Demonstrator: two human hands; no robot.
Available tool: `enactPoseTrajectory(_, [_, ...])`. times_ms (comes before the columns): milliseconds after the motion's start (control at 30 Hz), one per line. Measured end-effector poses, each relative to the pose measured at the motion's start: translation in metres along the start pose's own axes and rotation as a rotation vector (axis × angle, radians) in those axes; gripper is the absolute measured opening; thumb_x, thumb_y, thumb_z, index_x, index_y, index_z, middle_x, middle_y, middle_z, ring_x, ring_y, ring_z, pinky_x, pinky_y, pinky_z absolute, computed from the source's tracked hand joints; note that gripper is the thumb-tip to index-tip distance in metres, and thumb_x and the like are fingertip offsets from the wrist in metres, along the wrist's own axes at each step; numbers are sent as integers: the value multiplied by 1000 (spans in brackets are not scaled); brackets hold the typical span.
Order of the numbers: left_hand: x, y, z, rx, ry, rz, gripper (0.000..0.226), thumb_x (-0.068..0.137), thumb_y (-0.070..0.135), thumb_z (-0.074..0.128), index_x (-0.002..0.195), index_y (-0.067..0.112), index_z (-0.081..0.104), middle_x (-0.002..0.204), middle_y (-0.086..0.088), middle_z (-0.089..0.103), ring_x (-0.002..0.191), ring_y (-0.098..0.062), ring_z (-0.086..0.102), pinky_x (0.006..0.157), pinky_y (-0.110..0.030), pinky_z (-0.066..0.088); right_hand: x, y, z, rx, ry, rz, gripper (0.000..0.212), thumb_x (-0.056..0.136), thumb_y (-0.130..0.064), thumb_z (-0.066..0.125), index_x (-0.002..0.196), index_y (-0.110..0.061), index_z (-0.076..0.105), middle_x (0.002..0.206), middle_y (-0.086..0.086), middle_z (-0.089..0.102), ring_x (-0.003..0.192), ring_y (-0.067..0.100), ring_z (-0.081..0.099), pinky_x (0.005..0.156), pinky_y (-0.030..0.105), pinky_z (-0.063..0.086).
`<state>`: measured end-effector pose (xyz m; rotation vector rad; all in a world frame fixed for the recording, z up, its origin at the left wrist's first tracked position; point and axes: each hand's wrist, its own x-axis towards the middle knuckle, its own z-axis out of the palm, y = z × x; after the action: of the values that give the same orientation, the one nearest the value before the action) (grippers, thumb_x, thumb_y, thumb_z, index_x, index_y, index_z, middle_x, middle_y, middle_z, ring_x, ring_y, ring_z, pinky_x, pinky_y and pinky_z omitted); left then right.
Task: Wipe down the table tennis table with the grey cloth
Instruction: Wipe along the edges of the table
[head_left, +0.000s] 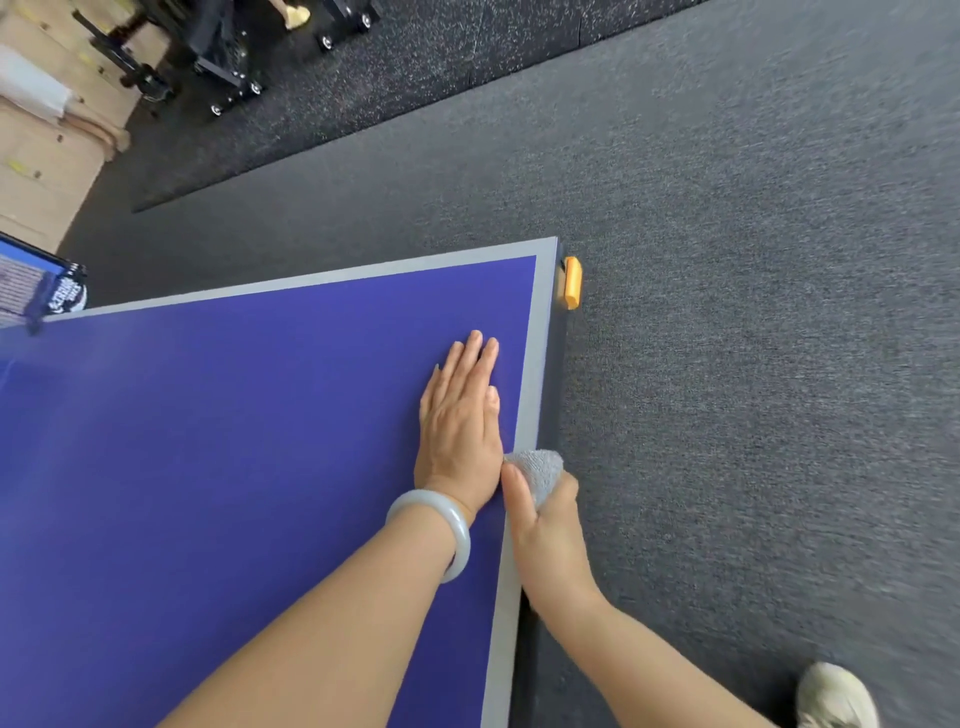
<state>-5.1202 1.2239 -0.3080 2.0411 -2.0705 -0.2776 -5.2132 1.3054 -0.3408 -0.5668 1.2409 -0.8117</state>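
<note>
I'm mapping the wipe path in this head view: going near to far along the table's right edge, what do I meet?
The right hand → the grey cloth it grips → the orange corner piece at the far corner of the table.

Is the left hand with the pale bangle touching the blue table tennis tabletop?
Touching. The head view shows the left hand lying palm-down with straight fingers on the blue table tennis tabletop, no gap visible beneath.
</note>
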Motion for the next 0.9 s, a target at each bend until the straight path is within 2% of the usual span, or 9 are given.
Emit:
enactPoseTrajectory(133, [-4, 2, -8, -277, 55, -85, 44, 104, 4, 37, 143, 20, 50, 156, 9, 36, 148, -3, 22, 123, -31, 18, 7, -4, -2, -105, -4, -36, 40, 93, -58, 51, 107, -23, 39, 110, -3, 58, 96, 6, 58, 69, 15, 40])
enactPoseTrajectory(233, [-57, 7, -19, -484, 105, -176, 45, 101, 0, 44, 135, 27, 57, 146, 21, 46, 141, 6, 30, 117, -25, 28, 9, -2, -2, -154, 16, -45, 46, 94, -59, 48, 107, -16, 39, 115, 5, 58, 102, 18, 57, 71, 24, 41])
enactPoseTrajectory(367, [-193, -22, -30, -117, -6, 1, 44, 103, 23, 42, 147, 24, 46, 157, 19, 31, 148, -4, 24, 118, -21, 20, 10, -3, 0, -197, 54, -44, 50, 94, -60, 47, 105, -12, 39, 110, 6, 59, 105, 25, 59, 81, 31, 40])
enactPoseTrajectory(433, [-234, -39, -35, 45, -78, 30, 52, 104, 36, 30, 154, 22, 33, 163, 14, 20, 150, -10, 18, 120, -25, 14, 10, -4, -1, -211, 59, -25, 53, 93, -63, 46, 105, -12, 38, 105, 5, 57, 105, 28, 58, 86, 35, 44])
enactPoseTrajectory(500, [-247, -46, -34, 135, -129, 51, 54, 106, 37, 19, 157, 20, 23, 166, 8, 14, 152, -14, 14, 120, -32, 12, 8, -6, -1, -202, 51, 2, 57, 93, -66, 44, 111, -12, 39, 111, 6, 56, 107, 27, 57, 91, 38, 44])
enactPoseTrajectory(600, [-246, -45, -27, 144, -131, 36, 56, 104, 28, 21, 159, 22, 15, 166, 7, 9, 153, -15, 10, 121, -36, 9, -3, 0, 6, -133, 126, -1, 69, 91, -69, 44, 126, -10, 42, 121, 7, 57, 108, 25, 55, 89, 35, 40])
enactPoseTrajectory(733, [-251, -53, -23, 146, -123, 29, 56, 104, 26, 19, 159, 26, 12, 166, 10, 7, 153, -13, 7, 122, -36, 8, -71, 56, 15, -47, 136, -55, 69, 89, -69, 44, 134, -16, 43, 129, -1, 57, 117, 14, 56, 99, 33, 43])
enactPoseTrajectory(833, [-249, -54, -22, 121, -121, 44, 55, 105, 27, 18, 159, 27, 12, 166, 12, 7, 153, -12, 7, 122, -35, 8, -126, 94, 17, -6, 84, -102, 62, 86, -64, 48, 131, -22, 46, 127, -7, 60, 120, 4, 56, 106, 32, 43])
enactPoseTrajectory(900, [-250, -53, -23, 109, -109, 52, 54, 105, 26, 18, 159, 27, 14, 166, 12, 8, 153, -11, 8, 122, -34, 8, -123, 94, 15, -38, 59, -83, 58, 84, -66, 47, 123, -23, 46, 123, -6, 61, 114, 5, 58, 97, 25, 44])
